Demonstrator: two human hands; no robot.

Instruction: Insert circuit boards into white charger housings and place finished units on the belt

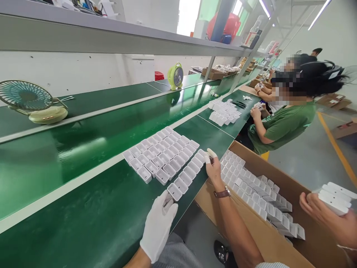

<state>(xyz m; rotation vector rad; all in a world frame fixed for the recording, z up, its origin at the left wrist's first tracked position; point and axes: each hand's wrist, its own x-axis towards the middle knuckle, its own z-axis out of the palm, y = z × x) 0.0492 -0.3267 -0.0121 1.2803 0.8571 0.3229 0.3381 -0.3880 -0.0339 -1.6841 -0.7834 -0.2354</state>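
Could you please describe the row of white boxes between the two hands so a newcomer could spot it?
Find the long green worktop, then the block of open white boxes on its near part. Beside it, toward the cardboard carton, lies a single row of similar boxes. Unlike its neighbours, it has the gloved left hand at one end and the right hand at the other.

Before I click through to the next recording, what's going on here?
The person has both hands at a row of open white containers on the green table: the gloved left hand at the near end, the right hand at the far end. A block of similar containers sits beside the row. To the right, a cardboard box holds many more, and another person's hand holds several white pieces.
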